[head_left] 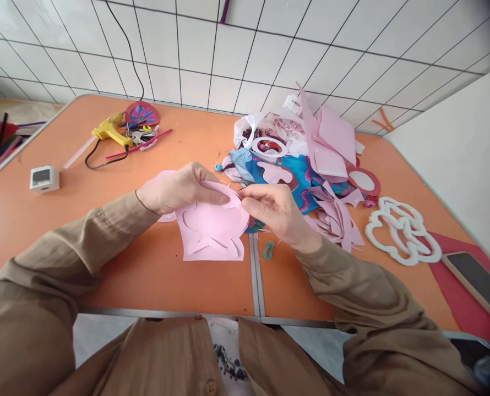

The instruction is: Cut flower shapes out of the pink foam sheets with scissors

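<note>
The pink sheet (212,228) is between the two hands, in front of the person's chest, its rounded end away from the body and its squared end toward it; its longer way seems to run roughly from far to near, over the left half of the surface (146,280). The left hand (181,191) grips the far edge, thumb on top and fingers beneath, and covers more of the sheet. The right hand (273,212) comes in from the side at the upper right edge, thumb and forefinger brought together in a pinch; whether the edge or something thin lies between them is too small to tell. A curved opening shows inside the outline, pink showing through it. Another pink piece (167,218) lies under the left wrist. Just beyond the sheet's right side sits a green loop (268,250), then pink strips (339,221), and farther right white cut-out outlines (404,234).
</note>
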The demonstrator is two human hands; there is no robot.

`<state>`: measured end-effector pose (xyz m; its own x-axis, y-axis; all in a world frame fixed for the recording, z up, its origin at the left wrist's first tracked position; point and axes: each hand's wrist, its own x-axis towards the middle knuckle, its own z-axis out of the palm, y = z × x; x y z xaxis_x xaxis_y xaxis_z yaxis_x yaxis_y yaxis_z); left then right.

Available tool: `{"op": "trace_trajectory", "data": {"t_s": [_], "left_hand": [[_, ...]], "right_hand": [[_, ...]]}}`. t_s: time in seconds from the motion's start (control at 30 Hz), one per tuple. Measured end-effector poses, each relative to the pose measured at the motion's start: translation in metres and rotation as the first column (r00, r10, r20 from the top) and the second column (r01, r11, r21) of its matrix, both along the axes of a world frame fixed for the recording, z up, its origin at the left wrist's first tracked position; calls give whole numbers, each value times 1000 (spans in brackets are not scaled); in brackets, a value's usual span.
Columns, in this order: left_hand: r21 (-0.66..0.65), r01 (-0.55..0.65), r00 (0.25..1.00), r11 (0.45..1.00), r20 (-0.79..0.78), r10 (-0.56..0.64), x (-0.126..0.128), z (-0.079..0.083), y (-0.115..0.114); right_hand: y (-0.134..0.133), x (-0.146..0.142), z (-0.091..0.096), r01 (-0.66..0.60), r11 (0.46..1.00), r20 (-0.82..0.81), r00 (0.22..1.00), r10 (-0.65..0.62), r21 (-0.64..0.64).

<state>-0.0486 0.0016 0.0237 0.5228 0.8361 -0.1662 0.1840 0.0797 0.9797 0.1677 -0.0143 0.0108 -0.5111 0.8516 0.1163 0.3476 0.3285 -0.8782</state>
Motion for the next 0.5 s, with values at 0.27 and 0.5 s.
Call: {"op": "trace_trajectory", "data": {"t_s": [0.27,0.5], "left_hand": [[16,9,996,1000,-85,-7,3,1,-5],[60,32,995,998,-100,-26,5,3,-6]], "right_hand": [[-5,-6,-2,81,995,-93,992,-87,-61],[-6,-9,-4,121,992,-85,989,-122,-22]]}}
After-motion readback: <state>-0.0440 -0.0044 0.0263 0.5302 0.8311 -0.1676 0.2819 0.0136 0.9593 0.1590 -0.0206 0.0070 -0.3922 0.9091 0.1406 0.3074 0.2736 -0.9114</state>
